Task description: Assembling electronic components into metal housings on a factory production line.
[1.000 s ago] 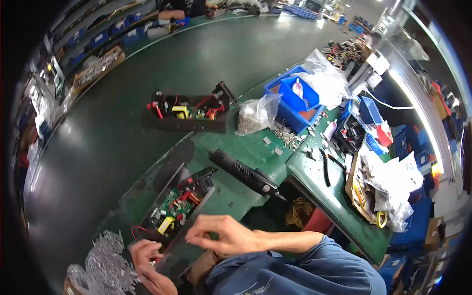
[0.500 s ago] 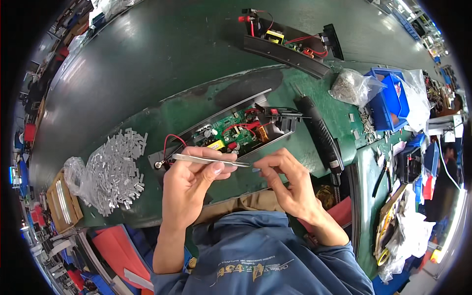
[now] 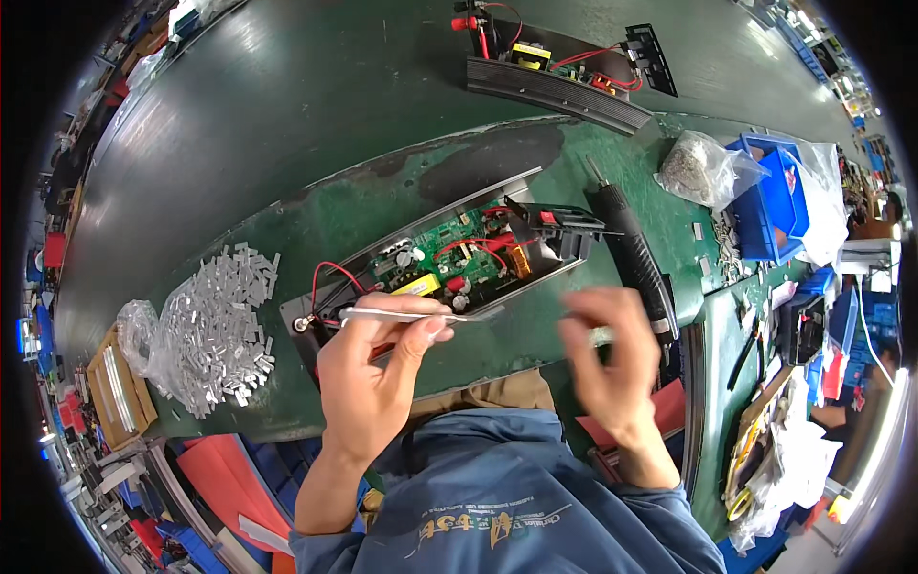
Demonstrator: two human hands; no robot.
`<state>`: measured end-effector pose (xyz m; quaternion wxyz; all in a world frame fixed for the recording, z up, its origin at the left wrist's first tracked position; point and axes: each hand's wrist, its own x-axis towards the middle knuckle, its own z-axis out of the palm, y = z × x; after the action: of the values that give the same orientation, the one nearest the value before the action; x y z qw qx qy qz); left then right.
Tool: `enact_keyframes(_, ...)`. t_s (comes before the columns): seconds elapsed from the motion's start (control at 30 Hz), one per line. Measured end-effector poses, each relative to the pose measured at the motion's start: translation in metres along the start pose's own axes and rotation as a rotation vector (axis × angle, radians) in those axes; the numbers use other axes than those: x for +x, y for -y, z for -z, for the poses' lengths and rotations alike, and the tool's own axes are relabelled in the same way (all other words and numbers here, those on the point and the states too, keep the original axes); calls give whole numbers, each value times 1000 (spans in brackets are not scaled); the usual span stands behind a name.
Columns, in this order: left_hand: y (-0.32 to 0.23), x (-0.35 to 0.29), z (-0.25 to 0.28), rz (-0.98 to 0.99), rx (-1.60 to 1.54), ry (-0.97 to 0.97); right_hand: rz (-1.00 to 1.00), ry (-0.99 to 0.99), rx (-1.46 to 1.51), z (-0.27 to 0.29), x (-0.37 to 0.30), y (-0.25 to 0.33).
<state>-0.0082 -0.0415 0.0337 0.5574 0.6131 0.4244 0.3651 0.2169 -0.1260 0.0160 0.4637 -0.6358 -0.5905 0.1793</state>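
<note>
Metal tweezers (image 3: pixel 402 314) lie in my left hand (image 3: pixel 371 383), pinched between thumb and fingers with the points toward the right. A small flat grey piece (image 3: pixel 491 313) shows at their tips; its kind is too small to make out. My right hand (image 3: pixel 612 359) is apart from the tweezers, smeared by motion, and its fingertips are unclear. Just beyond my hands sits an open black metal housing (image 3: pixel 535 279) with a green circuit board (image 3: pixel 454 232), red wires and a yellow-wrapped transformer (image 3: pixel 417 286). A black end panel (image 3: pixel 564 226) leans at its right end.
A black electric screwdriver (image 3: pixel 631 249) lies right of the housing. Small clear-grey pieces (image 3: pixel 215 330) are heaped at left. A second open housing (image 3: pixel 555 94) stands farther back. Blue bins (image 3: pixel 760 225), a plastic bag of small parts (image 3: pixel 690 167) and loose metal pieces (image 3: pixel 722 251) are at right.
My right hand has moved right, away from the tweezer tips. My left hand with the tweezers has stayed nearly in place.
</note>
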Motion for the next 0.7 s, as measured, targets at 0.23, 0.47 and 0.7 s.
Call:
enact_keyframes(0.23,10,12,-6,-321,493,7,-245,-245,-796,59,-34,-58)
enact_keyframes(0.47,8,21,-14,-430,663,45,-497,-40,-525,50,-67,-46)
enact_keyframes(0.7,15,32,-19,-463,725,97,-1074,54,458,37,-135,-13)
